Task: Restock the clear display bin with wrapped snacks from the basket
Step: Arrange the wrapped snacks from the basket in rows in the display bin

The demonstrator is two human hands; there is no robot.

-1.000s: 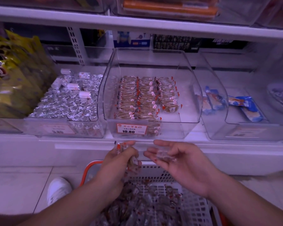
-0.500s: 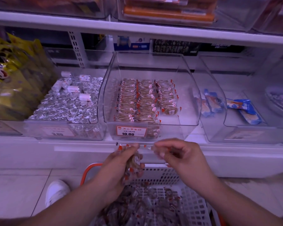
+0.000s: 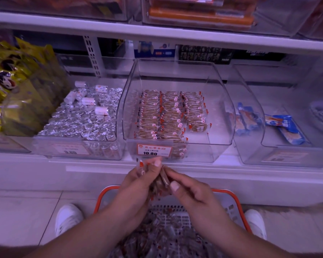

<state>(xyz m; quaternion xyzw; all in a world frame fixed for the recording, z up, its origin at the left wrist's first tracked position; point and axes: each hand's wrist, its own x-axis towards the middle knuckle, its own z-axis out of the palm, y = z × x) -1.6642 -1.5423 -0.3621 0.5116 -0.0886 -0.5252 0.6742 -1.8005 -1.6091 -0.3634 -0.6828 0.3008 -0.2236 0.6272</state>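
Note:
The clear display bin [image 3: 220, 116] stands on the shelf straight ahead, holding neat rows of wrapped snacks [image 3: 162, 116] in its left and middle part, plus one loose pack [image 3: 199, 127] at the right. Below it, over the basket [image 3: 237, 202], my left hand [image 3: 136, 181] grips a small stack of wrapped snacks [image 3: 160, 183]. My right hand [image 3: 190, 190] pinches the same stack from the right side. The white basket with an orange rim sits between my feet and holds many more wrapped snacks [image 3: 157, 239].
A bin of silver foil-wrapped pieces [image 3: 78, 123] stands left of the display bin, with yellow bags [image 3: 11, 86] further left. At the right, clear bins hold blue packs [image 3: 285, 129]. An upper shelf edge [image 3: 157, 33] overhangs. My white shoes [image 3: 68, 219] flank the basket.
My right hand has closed in from an open palm beside the left hand to pinch the stack. Both hands now sit together a little lower over the basket.

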